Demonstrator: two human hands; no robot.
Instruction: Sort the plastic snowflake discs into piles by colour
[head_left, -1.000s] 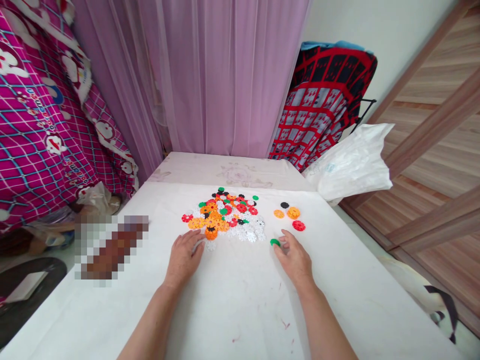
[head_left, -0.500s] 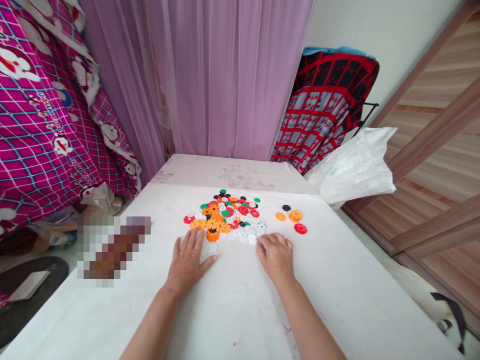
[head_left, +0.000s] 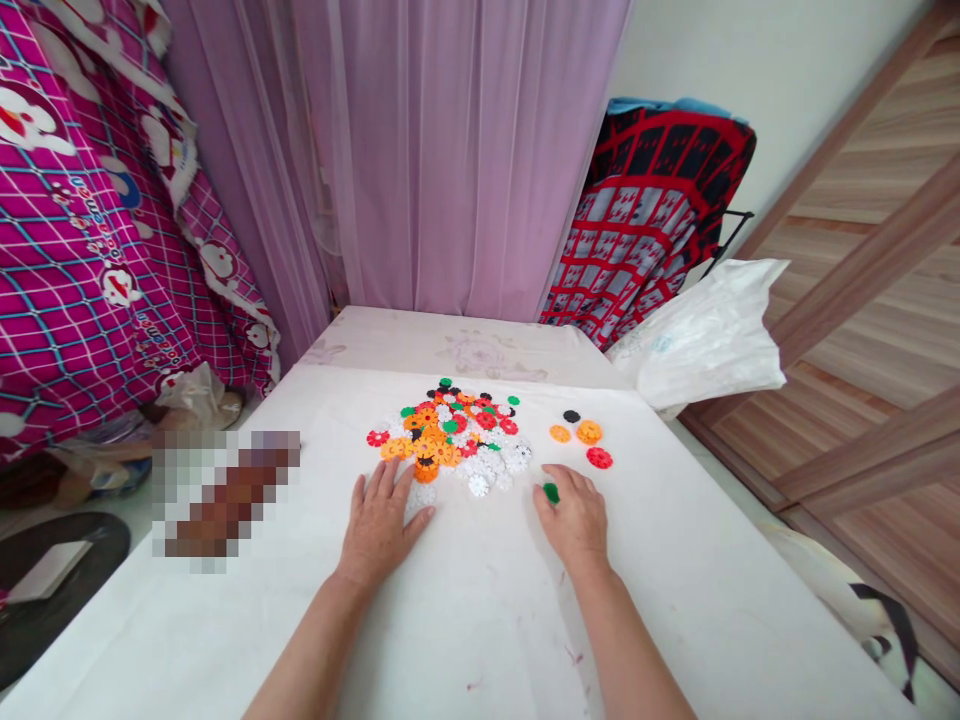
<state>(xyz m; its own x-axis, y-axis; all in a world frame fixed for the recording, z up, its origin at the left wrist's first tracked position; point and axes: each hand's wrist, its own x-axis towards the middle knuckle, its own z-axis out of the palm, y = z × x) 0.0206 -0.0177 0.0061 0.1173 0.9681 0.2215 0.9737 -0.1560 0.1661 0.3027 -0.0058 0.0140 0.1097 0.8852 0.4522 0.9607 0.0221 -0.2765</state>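
Observation:
A heap of small notched plastic snowflake discs (head_left: 450, 426) in orange, red, green, black and white lies on the white-covered table. My left hand (head_left: 379, 520) rests flat at the heap's near left edge, fingers spread and thumb out. A white disc (head_left: 421, 495) and an orange one (head_left: 427, 472) lie beside its fingertips. To the right of the heap, my right hand (head_left: 577, 515) has a green disc (head_left: 551, 492) between thumb and fingers, low over the tabletop. Loose white discs (head_left: 480, 485) spread at the heap's near side.
Right of the heap are a black disc (head_left: 571, 416), orange discs (head_left: 589, 432) and a red disc (head_left: 599, 458). A white plastic bag (head_left: 705, 335) is at the table's far right edge. A pixelated brown patch (head_left: 232, 500) covers something on the left.
My right hand has moved right, away from the white discs, and a green disc now shows between its thumb and fingers. The left hand has hardly moved.

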